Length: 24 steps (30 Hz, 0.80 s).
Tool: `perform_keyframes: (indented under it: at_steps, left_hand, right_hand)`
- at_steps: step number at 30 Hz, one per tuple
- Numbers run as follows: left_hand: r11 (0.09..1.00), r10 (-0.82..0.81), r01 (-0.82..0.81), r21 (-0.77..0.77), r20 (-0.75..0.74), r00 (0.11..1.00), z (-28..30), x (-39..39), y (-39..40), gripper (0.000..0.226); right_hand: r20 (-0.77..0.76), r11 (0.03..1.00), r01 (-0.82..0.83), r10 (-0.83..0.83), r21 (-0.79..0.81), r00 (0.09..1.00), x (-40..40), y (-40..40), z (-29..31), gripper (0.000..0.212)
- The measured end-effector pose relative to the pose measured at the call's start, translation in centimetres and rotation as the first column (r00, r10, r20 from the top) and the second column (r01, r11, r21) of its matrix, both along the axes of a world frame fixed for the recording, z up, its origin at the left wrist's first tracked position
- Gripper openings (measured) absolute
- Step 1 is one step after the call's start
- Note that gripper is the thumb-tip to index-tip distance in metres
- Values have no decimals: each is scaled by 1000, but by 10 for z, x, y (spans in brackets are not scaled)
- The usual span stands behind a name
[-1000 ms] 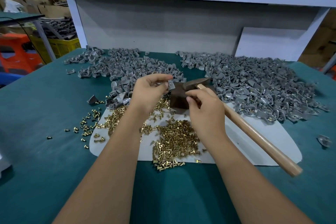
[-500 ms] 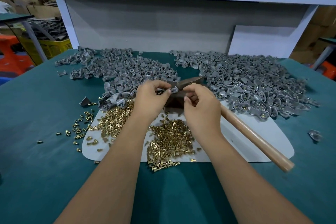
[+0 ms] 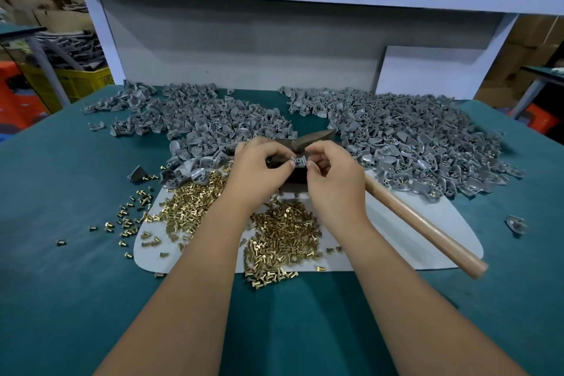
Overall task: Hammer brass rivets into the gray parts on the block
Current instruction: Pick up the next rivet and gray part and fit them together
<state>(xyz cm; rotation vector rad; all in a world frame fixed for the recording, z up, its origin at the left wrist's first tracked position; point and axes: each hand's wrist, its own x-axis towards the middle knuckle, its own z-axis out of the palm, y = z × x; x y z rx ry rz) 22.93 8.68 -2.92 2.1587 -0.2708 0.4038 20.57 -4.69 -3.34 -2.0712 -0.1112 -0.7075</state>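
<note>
You have one small gray part [image 3: 298, 161] pinched between the fingertips of both hands, right over the dark block [image 3: 295, 175]. Loose brass rivets [image 3: 283, 233] lie heaped just in front of the block, more to your left. The hammer [image 3: 418, 224] lies with its dark head by the block, its wooden handle slanting toward your right.

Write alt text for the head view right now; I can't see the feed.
Both hands pinch a small gray part over the dark block: left hand, right hand. The hammer lies on the white sheet beside the right hand, with brass rivets in front and heaps of gray parts behind.
</note>
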Motion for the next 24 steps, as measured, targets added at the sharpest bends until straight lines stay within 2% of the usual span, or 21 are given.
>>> perform_keyframes:
  at_steps: [7, 11, 14, 17, 24]
  left_hand:
    - [998, 67, -67, 14, 31, 997, -4, 7, -2, 5]
    - [998, 17, -18, -55, -16, 1000, -6, 12, -6, 7]
    - [995, -35, 25, -97, -99, 994, -7, 12, -7, 7]
    - [993, -58, 46, -111, -115, 992, -7, 12, -8, 7]
    - [997, 6, -12, -77, -81, 997, -4, 11, -12, 6]
  right_hand:
    - [-50, 997, 56, -53, 58, 997, 6, -9, 6, 27]
    - [-62, 990, 141, -142, -16, 988, -1, -8, 6, 27]
    - [-53, 989, 139, -141, -49, 989, -6, -2, 6, 25]
    - [-65, 983, 159, -165, -86, 984, -8, 4, 8, 25]
    - [-55, 999, 39, -38, 31, 998, -8, -1, 5, 27]
